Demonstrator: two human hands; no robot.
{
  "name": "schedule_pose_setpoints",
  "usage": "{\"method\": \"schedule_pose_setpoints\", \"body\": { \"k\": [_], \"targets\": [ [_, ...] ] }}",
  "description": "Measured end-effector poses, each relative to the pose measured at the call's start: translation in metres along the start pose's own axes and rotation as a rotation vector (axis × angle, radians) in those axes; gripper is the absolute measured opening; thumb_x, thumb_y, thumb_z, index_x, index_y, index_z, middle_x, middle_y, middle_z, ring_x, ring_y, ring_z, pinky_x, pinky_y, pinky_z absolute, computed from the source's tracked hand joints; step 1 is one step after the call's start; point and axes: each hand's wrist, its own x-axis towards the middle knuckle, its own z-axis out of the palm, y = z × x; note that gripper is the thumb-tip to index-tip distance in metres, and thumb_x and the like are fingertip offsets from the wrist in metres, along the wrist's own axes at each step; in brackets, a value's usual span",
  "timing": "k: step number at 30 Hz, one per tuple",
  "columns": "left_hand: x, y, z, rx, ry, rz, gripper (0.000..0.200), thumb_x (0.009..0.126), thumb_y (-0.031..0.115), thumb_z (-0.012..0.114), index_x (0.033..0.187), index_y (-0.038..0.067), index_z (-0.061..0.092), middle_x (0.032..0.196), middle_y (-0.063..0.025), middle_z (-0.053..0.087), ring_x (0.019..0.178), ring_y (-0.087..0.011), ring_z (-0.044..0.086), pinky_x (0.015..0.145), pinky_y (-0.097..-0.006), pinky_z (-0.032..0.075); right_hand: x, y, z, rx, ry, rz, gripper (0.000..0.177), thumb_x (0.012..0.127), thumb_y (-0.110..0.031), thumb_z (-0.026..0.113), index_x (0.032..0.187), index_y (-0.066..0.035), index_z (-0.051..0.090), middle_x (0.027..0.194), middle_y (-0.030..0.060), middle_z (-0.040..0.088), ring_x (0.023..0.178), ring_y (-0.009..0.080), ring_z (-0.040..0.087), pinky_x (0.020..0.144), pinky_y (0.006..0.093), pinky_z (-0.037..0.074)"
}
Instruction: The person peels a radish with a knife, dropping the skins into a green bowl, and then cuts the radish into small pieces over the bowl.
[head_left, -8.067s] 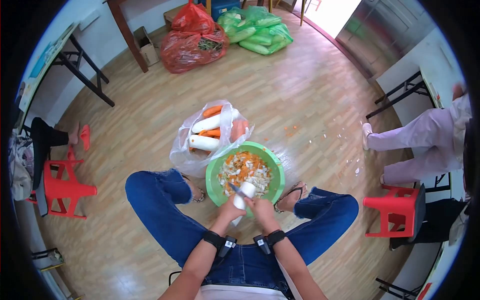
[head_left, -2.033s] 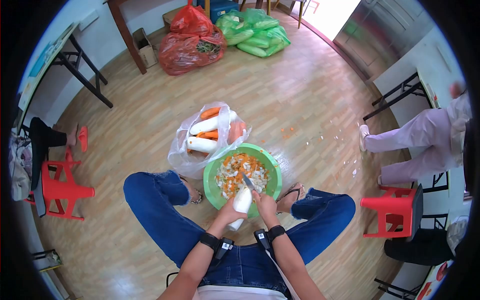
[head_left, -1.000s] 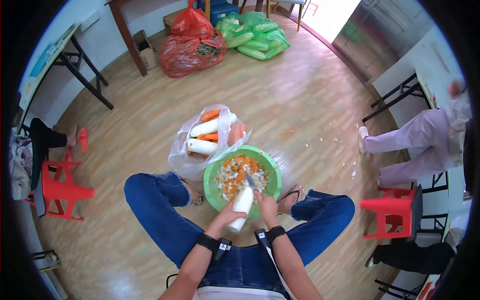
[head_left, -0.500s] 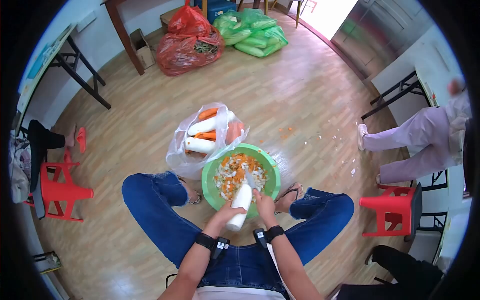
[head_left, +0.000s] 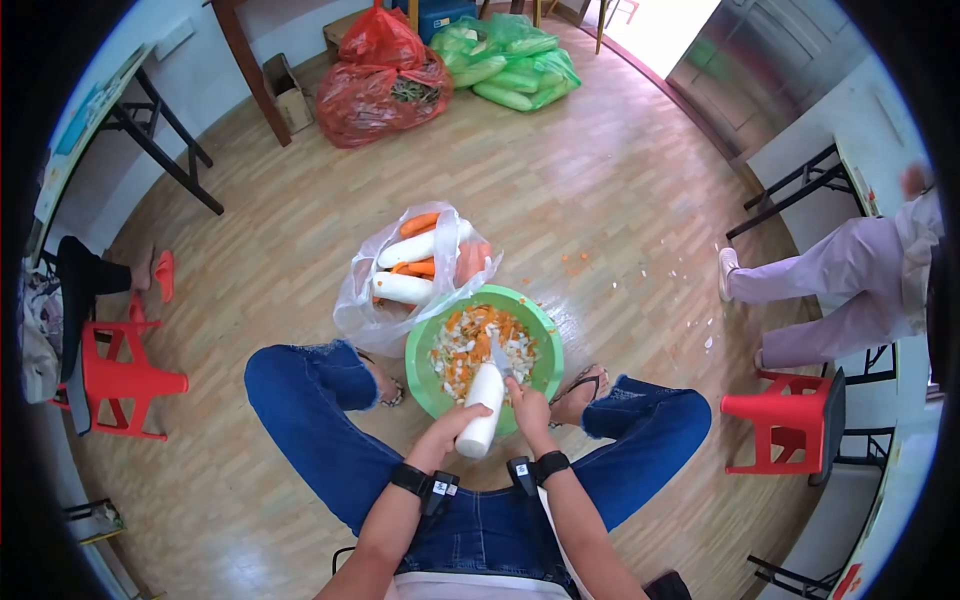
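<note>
Knife (head_left: 499,353) swung forward, clamped in right grip (head_left: 530,406); radish (head_left: 485,390) lies through closed left grip (head_left: 456,424).

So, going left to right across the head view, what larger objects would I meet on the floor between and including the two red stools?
Left red stool → translucent plastic bag → green basin → right red stool.

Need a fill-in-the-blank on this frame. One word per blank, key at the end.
The left hand holds a radish, while the right hand holds a ____.
The basin beneath the radish's far end is colored ____.
Whole carrots lie in a plastic ____.

Missing words: knife; green; bag.
</note>
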Motion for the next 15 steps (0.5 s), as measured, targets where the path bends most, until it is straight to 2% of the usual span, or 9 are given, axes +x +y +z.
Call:
{"method": "schedule_pose_setpoints", "body": {
  "k": [6,9,15],
  "targets": [
    [-0.001,0.000,0.001,-0.092,0.006,-0.012,0.046,0.071,0.028,0.062,0.104,-0.002,0.050,0.078,-0.0093,0.058,0.061,-0.0190,0.058,0.052,-0.0307,0.047,-0.009,-0.011,-0.009,-0.002,-0.044,0.007,0.053,0.083,-0.052,0.044,0.074,-0.003,0.064,0.063,0.0204,0.058,0.063,0.0352,0.059,0.056,0.0420,0.044],
    [0.008,0.000,-0.009,-0.136,0.048,0.030,0.044,0.071,0.028,0.062,0.102,0.000,0.050,0.077,-0.0078,0.058,0.059,-0.0180,0.057,0.051,-0.0303,0.046,-0.027,-0.039,-0.019,0.089,-0.111,-0.226,0.047,0.082,-0.048,0.049,0.075,-0.004,0.064,0.058,0.0191,0.056,0.056,0.0337,0.058,0.052,0.0401,0.043],
    [-0.003,0.005,0.000,0.009,0.055,0.033,0.048,0.070,0.026,0.064,0.107,-0.001,0.049,0.081,-0.0087,0.059,0.062,-0.0185,0.058,0.051,-0.0305,0.046,-0.019,-0.033,-0.017,0.083,-0.111,-0.115,0.048,0.083,-0.049,0.047,0.075,-0.005,0.065,0.059,0.0186,0.057,0.056,0.0328,0.058,0.053,0.0398,0.043]
  ]
}}
